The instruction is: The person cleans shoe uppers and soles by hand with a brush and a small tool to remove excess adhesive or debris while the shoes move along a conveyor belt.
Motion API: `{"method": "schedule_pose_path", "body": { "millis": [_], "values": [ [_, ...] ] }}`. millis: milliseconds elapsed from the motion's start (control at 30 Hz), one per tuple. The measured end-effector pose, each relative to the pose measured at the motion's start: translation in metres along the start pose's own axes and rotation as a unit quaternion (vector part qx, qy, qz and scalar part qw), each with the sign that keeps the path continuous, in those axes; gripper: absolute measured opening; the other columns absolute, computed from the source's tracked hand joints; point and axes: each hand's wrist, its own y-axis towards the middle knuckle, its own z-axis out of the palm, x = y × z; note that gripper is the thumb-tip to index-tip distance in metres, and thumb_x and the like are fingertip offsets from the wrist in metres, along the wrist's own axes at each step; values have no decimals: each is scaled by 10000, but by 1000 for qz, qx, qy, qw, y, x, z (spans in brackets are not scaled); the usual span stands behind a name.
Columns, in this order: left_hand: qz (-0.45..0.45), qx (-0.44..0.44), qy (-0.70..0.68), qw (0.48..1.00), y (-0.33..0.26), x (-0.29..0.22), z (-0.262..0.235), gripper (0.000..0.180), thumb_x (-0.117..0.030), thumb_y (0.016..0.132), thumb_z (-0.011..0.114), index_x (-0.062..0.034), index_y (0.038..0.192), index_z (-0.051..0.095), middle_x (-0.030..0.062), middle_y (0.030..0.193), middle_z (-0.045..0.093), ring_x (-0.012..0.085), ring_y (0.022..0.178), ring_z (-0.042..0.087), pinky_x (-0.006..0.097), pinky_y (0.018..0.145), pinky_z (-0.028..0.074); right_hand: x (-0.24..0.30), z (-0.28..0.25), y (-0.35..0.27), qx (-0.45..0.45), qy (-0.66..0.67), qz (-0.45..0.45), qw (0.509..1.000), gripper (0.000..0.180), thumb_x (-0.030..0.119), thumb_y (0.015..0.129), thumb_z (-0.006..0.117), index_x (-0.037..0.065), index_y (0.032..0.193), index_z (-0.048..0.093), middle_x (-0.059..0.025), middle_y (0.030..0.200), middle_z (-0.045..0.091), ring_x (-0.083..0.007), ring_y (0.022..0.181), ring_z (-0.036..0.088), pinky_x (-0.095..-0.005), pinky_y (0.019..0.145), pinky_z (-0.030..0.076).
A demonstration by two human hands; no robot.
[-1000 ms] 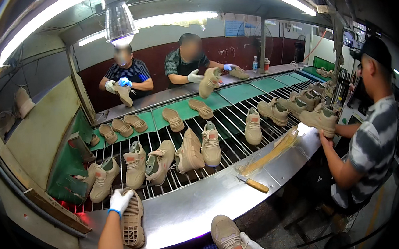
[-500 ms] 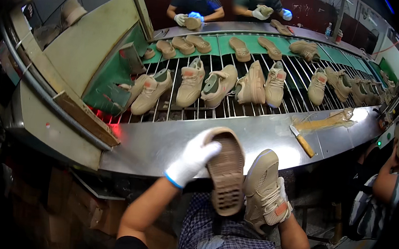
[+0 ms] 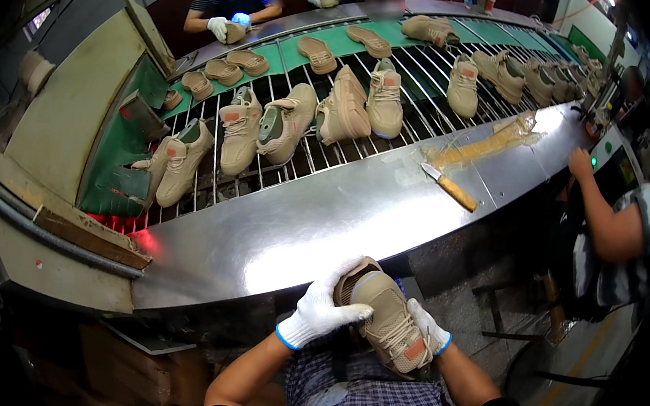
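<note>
— Anything different from half a second ago, left to right?
— Yes: sole (image 3: pixel 347 286), then apart, now brought behind and against the toe of the shoe (image 3: pixel 391 319). Both in hand, just off the near edge of the worktop (image 3: pixel 207 247).
— Meaning?
— Probably a lining-up, toe first. Hidden at the heel, so impossible to tell the fit there.
— And the fingers?
— On the left hand (image 3: pixel 323 307), closed around the sole, thumb across the shoe's toe. On the right hand (image 3: pixel 428 332), curled against the shoe's side, partly hidden; impossible to tell how tightly.
— Counts, left to right?
— Along the green strip (image 3: pixel 491 37), six more soles (image 3: pixel 317 54), the first half hidden. On the rack (image 3: pixel 425 73), eight distinguishable shoes (image 3: pixel 385 105), then a cluster too overlapped to count. Near the strip, one sideways shoe (image 3: pixel 429 29). Toward the worktop's right, one knife (image 3: pixel 456 191).
</note>
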Motion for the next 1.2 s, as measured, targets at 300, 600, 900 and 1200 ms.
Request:
{"method": "schedule_pose_path", "body": {
  "millis": [300,600,900,1200],
  "values": [
    [23,-15,96,995,-9,-4,-1,996,-260,763,990,18,1558,459,198,1517,563,293,1408,558,427,1199,453,1,8,8,0,-50,6,999,776,560,1098,520,-80,1532,464,-220,1425,647,-281,1240,699,-413,1032,613],
    [-27,-13,-31,999,-11,-6,-5,888,-189,830,940,27,1551,469,188,1504,572,276,1391,567,420,1186,467,0,-15,18,-23,-162,-13,987,725,561,1110,504,-83,1436,571,-176,1338,705,-215,1172,712,-363,977,611],
    [56,50,122,990,28,-163,-47,900,-267,880,881,13,1606,428,192,1463,641,240,1325,631,363,1149,476,13,42,30,-34,-346,-178,921,721,573,1114,432,3,1555,460,-215,1419,643,-335,1211,691,-470,1054,570],
    [14,35,17,999,1,-45,-48,727,-265,977,798,-15,1582,482,145,1453,639,203,1336,598,358,1163,455,104,181,35,-93,-770,-246,581,588,311,854,850,32,1342,675,-145,1034,757,-275,935,757,-362,863,601]
  ]
}}
